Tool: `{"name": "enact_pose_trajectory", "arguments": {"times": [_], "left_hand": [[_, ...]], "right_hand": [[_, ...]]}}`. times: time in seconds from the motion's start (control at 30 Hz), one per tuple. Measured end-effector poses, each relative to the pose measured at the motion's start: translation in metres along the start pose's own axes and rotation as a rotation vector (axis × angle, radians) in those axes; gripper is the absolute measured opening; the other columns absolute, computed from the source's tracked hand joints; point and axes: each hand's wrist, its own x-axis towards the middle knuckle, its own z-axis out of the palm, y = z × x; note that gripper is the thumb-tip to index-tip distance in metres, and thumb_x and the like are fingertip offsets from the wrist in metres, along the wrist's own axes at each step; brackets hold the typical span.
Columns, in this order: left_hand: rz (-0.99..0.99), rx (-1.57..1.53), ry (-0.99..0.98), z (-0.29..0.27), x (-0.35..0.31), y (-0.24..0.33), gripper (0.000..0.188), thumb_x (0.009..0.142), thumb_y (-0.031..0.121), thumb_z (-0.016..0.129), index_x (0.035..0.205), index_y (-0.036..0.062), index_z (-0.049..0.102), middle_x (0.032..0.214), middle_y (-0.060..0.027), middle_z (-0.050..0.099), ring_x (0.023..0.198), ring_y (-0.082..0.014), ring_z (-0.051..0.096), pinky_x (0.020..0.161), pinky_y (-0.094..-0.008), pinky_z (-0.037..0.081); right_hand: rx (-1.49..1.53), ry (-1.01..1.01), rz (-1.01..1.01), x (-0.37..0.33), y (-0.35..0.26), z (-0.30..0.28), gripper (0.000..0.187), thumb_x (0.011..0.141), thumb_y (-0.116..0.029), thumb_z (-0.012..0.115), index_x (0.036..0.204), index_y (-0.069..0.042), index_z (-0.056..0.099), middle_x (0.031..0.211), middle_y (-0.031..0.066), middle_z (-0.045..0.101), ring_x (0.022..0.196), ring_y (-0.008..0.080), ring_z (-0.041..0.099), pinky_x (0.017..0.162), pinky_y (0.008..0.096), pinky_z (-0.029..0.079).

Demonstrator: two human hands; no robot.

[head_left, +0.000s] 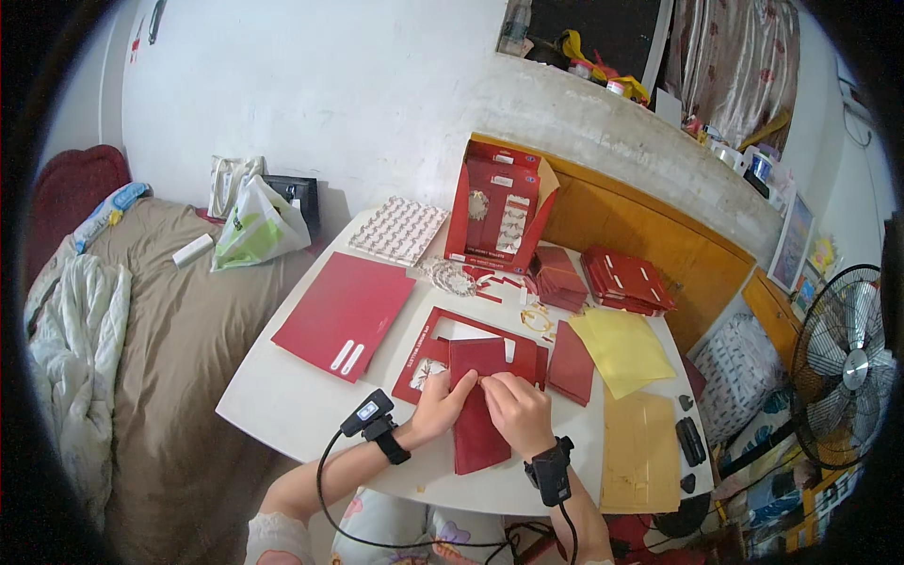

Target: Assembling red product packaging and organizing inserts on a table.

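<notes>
A long dark red envelope-like paper piece (480,444) hangs over the near part of the table in both of my hands. My left hand (439,405) grips its left edge, thumb on top. My right hand (518,411) pinches near the middle of the same piece, fingertips close to my left thumb; any small thing between them is hidden. Behind the piece lies a red cardboard frame (409,379) with a cut-out window and a white patterned bundle (429,371) inside it. A smaller flat red piece (569,365) lies just right of my right hand.
A large red folder (345,311) lies left, patterned sheets (399,230) behind it. A red display box (500,212) stands at the back. Red stacks (625,281), yellow sheets (621,350) and a tan board (640,452) lie right. A fan (853,368) stands beyond the table's right side.
</notes>
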Motion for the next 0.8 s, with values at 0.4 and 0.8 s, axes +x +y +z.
{"name": "enact_pose_trajectory", "arguments": {"times": [0.4,0.8], "left_hand": [[0.029,0.000,-0.004,0.001,0.002,-0.014,0.036,0.088,0.022,0.051,0.063,-0.0040,0.050,0.046,-0.0028,0.038,0.046,-0.0058,0.033,0.038,-0.0300,0.027],[-0.097,-0.102,-0.048,0.003,0.000,-0.002,0.026,0.090,0.022,0.047,0.086,-0.0022,0.056,0.066,-0.0005,0.054,0.058,-0.0055,0.047,0.049,-0.0255,0.039]], "right_hand": [[-0.046,-0.046,0.064,-0.001,-0.002,0.004,0.012,0.071,-0.007,0.064,0.077,-0.005,0.053,0.071,0.0034,0.052,0.061,0.0166,0.057,0.051,0.0272,0.048],[0.217,0.001,0.133,-0.003,0.014,0.001,0.009,0.072,-0.008,0.065,0.079,-0.006,0.059,0.075,0.0038,0.058,0.066,0.0172,0.059,0.055,0.0275,0.048]]}}
